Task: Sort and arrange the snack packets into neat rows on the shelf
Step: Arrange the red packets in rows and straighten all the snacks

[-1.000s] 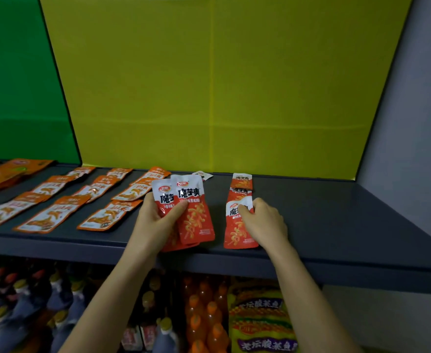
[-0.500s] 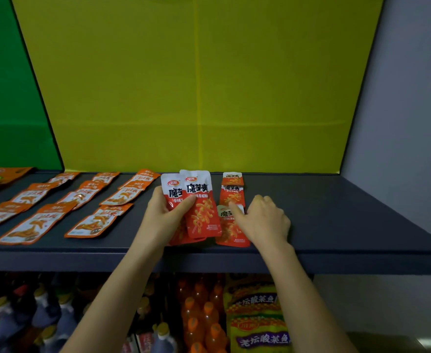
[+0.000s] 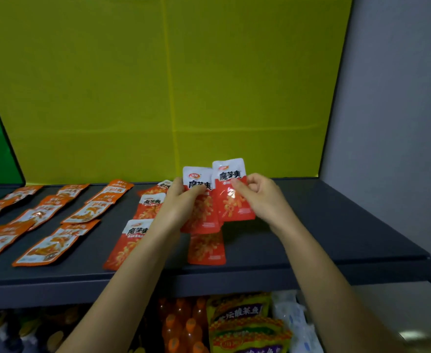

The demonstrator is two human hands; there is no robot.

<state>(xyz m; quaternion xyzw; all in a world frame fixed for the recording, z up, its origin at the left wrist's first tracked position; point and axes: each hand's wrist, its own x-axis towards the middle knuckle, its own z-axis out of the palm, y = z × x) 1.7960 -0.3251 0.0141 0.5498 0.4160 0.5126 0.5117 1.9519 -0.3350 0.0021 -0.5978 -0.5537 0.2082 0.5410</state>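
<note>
— Left hand [image 3: 181,207] is curled round a small fan of red packets [image 3: 200,212], thumb across the front one, held up just above the shelf [image 3: 323,225] at mid-frame. Right hand [image 3: 262,200] pinches the right-most packet [image 3: 232,197], fingertips across its face just under the white band.

— How many in the fan?

— I can't tell; they overlap. More reds lie flat: a short column [image 3: 133,240] just left of my forearm, and a lone packet [image 3: 206,250] below the held ones, near the shelf's front lip.

— And the orange packets [image 3: 43,248]?

— Laid in slanting rows across the left of the frame, apart from the reds.

— So the step is peeling one off and laying it down?

— That's my reading. To do it well I'd draw it out sideways so the rest don't slip from the left hand. Then I'd lay it flat, print up, white band to the back, in line behind the lone packet, with a gap matching the column. The foil looks slick, so I'd press it down rather than drop it.
</note>
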